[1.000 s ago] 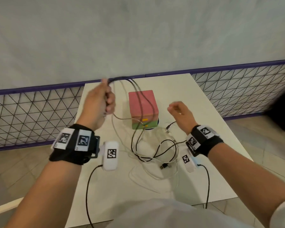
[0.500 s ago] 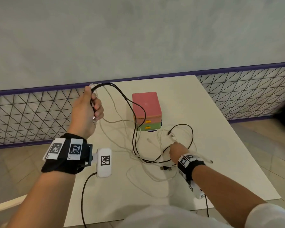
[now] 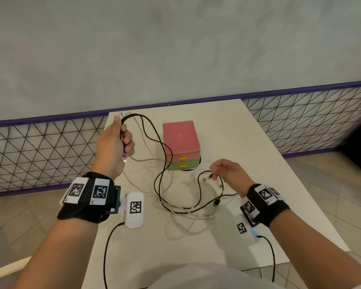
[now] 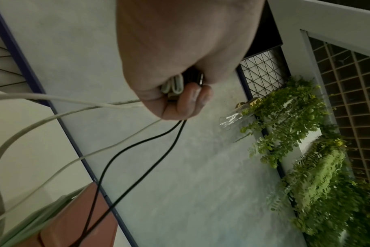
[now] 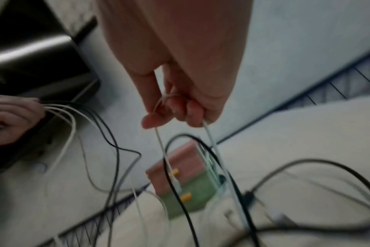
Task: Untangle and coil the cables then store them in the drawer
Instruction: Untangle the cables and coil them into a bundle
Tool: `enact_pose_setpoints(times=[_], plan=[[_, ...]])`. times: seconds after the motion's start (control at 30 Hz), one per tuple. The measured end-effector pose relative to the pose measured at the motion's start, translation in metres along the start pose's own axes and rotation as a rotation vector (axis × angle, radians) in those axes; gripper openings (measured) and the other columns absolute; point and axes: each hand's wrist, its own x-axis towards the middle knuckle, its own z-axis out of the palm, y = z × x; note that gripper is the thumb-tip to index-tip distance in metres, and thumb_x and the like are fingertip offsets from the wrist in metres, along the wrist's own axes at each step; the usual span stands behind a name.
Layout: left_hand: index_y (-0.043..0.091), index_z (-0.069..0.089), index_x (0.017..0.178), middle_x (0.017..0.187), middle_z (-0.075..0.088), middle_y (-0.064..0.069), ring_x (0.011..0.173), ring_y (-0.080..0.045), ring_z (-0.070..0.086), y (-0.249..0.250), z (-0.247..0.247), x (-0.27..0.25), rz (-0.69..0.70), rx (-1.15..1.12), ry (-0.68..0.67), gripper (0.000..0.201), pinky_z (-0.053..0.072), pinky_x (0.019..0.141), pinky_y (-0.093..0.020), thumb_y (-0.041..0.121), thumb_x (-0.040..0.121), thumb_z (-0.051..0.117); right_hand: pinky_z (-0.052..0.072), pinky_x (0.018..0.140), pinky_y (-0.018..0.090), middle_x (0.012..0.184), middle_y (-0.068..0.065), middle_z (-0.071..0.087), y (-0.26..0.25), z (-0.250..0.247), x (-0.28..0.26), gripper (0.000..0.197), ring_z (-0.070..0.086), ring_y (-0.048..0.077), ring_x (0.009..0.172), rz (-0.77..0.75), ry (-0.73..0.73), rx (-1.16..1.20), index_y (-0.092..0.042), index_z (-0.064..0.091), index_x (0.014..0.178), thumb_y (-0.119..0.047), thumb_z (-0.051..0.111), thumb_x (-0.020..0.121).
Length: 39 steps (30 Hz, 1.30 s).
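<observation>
My left hand is raised over the table's far left and grips a bunch of black and white cables in its fist. The black cable and white cable hang from it into a tangle on the white table. My right hand, in front of the small pink and green drawer box, pinches a white cable looped over its fingers. A black plug end dangles beside its fingertips.
The drawer box has two shut drawers with orange handles. A wire mesh fence with a purple rail runs behind the table. Wrist camera leads trail over the near table edge. Hanging green plants show in the left wrist view.
My right hand has risen from the tangle on the table, lifting a white cable toward the drawer box. My left hand stays high with its bunch, shifted slightly.
</observation>
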Motion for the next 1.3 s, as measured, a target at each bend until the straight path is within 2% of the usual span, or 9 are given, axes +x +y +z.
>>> enact_pose_setpoints(times=[0.2,0.5,0.63,0.77,0.83,0.93,1.03,1.17,1.3], plan=[[0.02,0.043,0.071,0.047,0.042,0.006,0.035,-0.01,0.031,-0.01,0.016,0.002,-0.022,0.167,-0.027,0.039,0.024,0.034,-0.016,0.047,0.099,0.037,0.014,0.043,0.021,0.066,0.009,0.057,-0.063,-0.009,-0.009,0.021,0.025,0.006,0.037,-0.138,-0.156,0.333,-0.006,0.062,0.092,0.004,0.044,0.093],[0.018,0.046,0.076,0.074,0.063,-0.012,0.038,-0.01,0.039,-0.013,0.042,-0.016,-0.033,0.336,-0.236,0.034,0.027,0.04,-0.02,0.041,0.1,0.038,0.016,0.044,0.022,0.056,0.002,0.042,-0.11,0.007,-0.016,0.018,0.023,0.011,0.044,-0.217,-0.411,0.19,-0.014,0.058,0.092,-0.003,0.05,0.081],[0.015,0.047,0.071,0.065,0.062,-0.012,0.033,-0.009,0.046,-0.013,0.049,-0.025,-0.159,0.201,-0.403,0.037,0.029,0.035,-0.014,0.036,0.1,0.04,0.019,0.044,0.02,0.053,-0.001,0.04,-0.112,0.01,-0.012,0.014,0.025,0.008,0.041,-0.206,-0.372,0.147,-0.015,0.057,0.091,-0.007,0.054,0.08],[0.019,0.048,0.068,0.069,0.059,-0.015,0.037,-0.015,0.031,-0.018,0.047,-0.029,-0.199,0.3,-0.56,0.041,0.021,0.039,-0.019,0.051,0.092,0.048,0.023,0.044,0.021,0.058,0.001,0.041,-0.108,0.009,-0.008,0.016,0.026,0.01,0.043,-0.206,-0.293,0.12,-0.013,0.056,0.096,0.001,0.052,0.091],[0.016,0.052,0.07,0.058,0.05,-0.008,0.039,-0.013,0.028,-0.019,0.049,-0.034,-0.212,0.378,-0.637,0.043,0.022,0.039,-0.018,0.056,0.087,0.052,0.023,0.046,0.022,0.06,0.002,0.044,-0.107,0.009,-0.006,0.014,0.027,0.011,0.043,-0.208,-0.246,0.121,-0.013,0.056,0.099,-0.001,0.053,0.092],[0.027,0.065,0.079,0.05,0.031,0.002,0.039,-0.008,0.027,-0.019,0.054,-0.041,-0.246,0.413,-0.71,0.015,0.022,0.037,-0.017,0.04,0.085,0.059,0.02,0.048,0.025,0.056,0.0,0.049,-0.105,0.01,-0.004,0.014,0.029,0.011,0.042,-0.222,-0.224,0.112,-0.01,0.056,0.103,-0.003,0.057,0.091],[0.016,0.06,0.102,0.047,0.032,0.005,0.039,-0.008,0.029,-0.02,0.05,-0.039,-0.265,0.516,-0.693,0.013,0.023,0.038,-0.018,0.024,0.093,0.058,0.026,0.046,0.023,0.051,-0.005,0.047,-0.09,0.008,-0.002,0.017,0.035,0.01,0.044,-0.234,-0.216,0.027,-0.002,0.056,0.102,-0.011,0.063,0.089],[0.011,0.058,0.083,0.041,0.035,0.008,0.033,-0.006,0.031,-0.005,0.029,-0.018,-0.2,0.376,-0.509,0.018,0.023,0.034,-0.016,0.017,0.097,0.049,0.04,0.059,0.022,0.067,0.001,0.052,-0.035,0.001,0.007,0.029,0.046,0.015,0.058,-0.11,-0.215,-0.225,-0.011,0.062,0.09,-0.039,0.067,0.084],[0.016,0.048,0.078,0.039,0.034,0.01,0.032,-0.001,0.03,0.038,0.002,0.003,-0.089,-0.105,-0.296,0.015,0.023,0.03,-0.013,0.022,0.092,0.047,0.043,0.061,0.023,0.084,0.007,0.057,0.054,-0.008,0.009,0.019,0.054,0.006,0.058,0.194,-0.212,-0.446,-0.012,0.061,0.082,-0.013,0.048,0.097]])
